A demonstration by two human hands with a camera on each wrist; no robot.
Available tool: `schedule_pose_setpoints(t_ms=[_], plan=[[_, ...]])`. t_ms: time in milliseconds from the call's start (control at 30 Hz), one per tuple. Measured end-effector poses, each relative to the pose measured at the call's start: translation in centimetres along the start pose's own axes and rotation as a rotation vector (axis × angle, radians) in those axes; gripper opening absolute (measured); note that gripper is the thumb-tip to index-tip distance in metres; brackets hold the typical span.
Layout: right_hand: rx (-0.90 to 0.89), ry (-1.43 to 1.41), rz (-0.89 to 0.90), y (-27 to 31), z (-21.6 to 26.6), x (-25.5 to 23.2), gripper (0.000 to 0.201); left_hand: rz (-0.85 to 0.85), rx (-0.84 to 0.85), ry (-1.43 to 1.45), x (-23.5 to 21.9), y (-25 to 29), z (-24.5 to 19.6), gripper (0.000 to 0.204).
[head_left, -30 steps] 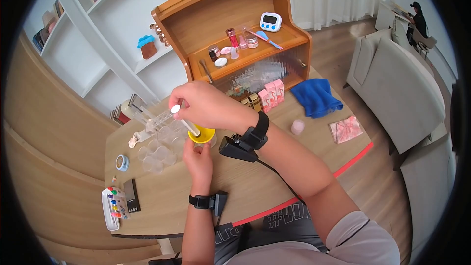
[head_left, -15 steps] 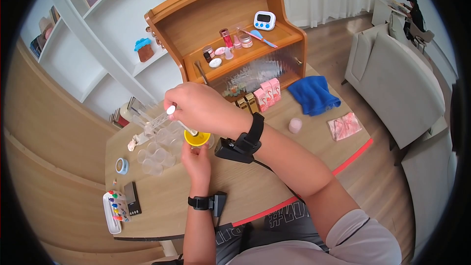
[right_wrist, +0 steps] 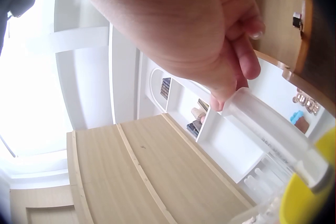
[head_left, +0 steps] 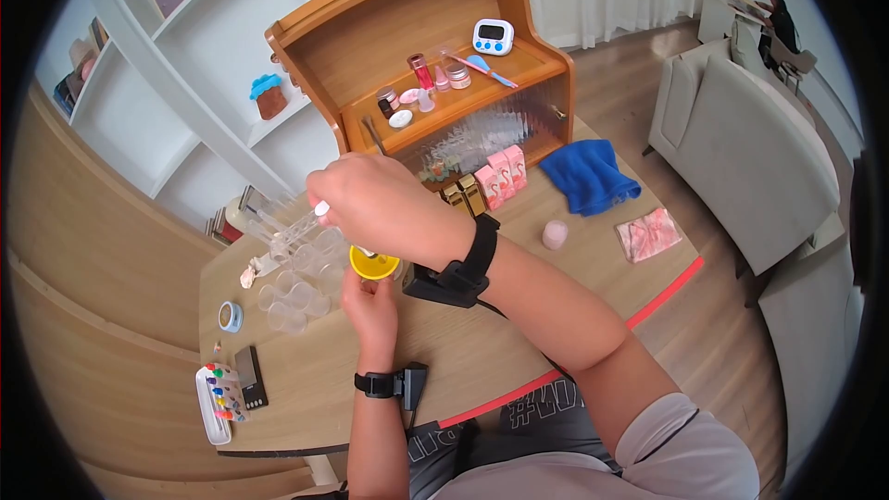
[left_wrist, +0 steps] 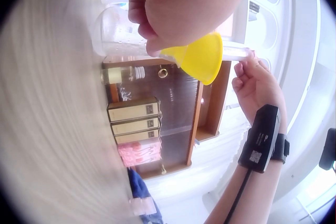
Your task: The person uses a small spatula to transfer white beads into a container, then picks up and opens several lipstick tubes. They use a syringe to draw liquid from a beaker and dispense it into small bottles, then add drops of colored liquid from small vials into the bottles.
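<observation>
My right hand (head_left: 394,199) holds a clear tube (right_wrist: 278,134) by one end, thumb and fingers at its rim. The tube slants down, its other end over the wide mouth of a yellow funnel (head_left: 375,266). My left hand (head_left: 370,310) grips the funnel low, near its spout, as the left wrist view shows. Below that hand, a clear flask (left_wrist: 113,32) with droplets on its wall stands on the table; the fingers hide where spout and flask meet. In the head view my right hand covers most of the tube.
Several clear cups (head_left: 296,296) stand left of my hands, with a rack of clear tubes (head_left: 287,236) behind. Gold boxes (head_left: 463,196) and pink boxes (head_left: 500,176) stand before the wooden cabinet (head_left: 417,37). A black scale (head_left: 250,375) and a pen tray (head_left: 213,407) lie front left.
The tube's lower end, in sight above the funnel earlier, is now mostly behind my right hand in the head view. The head view has shifted slightly. Both hands keep their grips.
</observation>
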State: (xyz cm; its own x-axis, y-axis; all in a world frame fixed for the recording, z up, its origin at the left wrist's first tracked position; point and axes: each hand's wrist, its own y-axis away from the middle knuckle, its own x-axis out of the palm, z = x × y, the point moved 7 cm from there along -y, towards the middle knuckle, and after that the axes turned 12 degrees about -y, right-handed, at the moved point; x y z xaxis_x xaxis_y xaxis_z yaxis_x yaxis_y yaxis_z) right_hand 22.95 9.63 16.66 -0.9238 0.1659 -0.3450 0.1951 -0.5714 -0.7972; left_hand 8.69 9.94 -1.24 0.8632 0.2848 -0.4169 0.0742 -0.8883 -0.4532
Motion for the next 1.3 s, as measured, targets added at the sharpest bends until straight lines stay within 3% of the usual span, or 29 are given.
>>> schedule_pose_setpoints(t_ms=[200, 300, 400, 800, 1300], plan=[[0.098, 0.052, 0.116, -0.1, -0.3, 0.4, 0.014, 0.020, -0.007, 0.016, 0.1, 0.0, 0.0, 0.030], [0.074, 0.060, 0.106, -0.1, -0.3, 0.5, 0.014, 0.012, -0.008, 0.046, 0.1, 0.0, -0.2, 0.032], [-0.029, 0.045, -0.012, -0.1, 0.4, -0.1, 0.011, 0.012, -0.005, 0.016, 0.0, 0.0, -0.5, 0.032], [-0.103, 0.219, 0.003, -0.3, 1.7, -0.4, 0.007, 0.032, -0.016, -0.038, -0.1, 0.0, -0.9, 0.030], [-0.064, 0.244, 0.075, -0.3, 2.0, -0.2, 0.014, 0.035, 0.015, 0.025, 0.1, 0.1, -0.9, 0.031]])
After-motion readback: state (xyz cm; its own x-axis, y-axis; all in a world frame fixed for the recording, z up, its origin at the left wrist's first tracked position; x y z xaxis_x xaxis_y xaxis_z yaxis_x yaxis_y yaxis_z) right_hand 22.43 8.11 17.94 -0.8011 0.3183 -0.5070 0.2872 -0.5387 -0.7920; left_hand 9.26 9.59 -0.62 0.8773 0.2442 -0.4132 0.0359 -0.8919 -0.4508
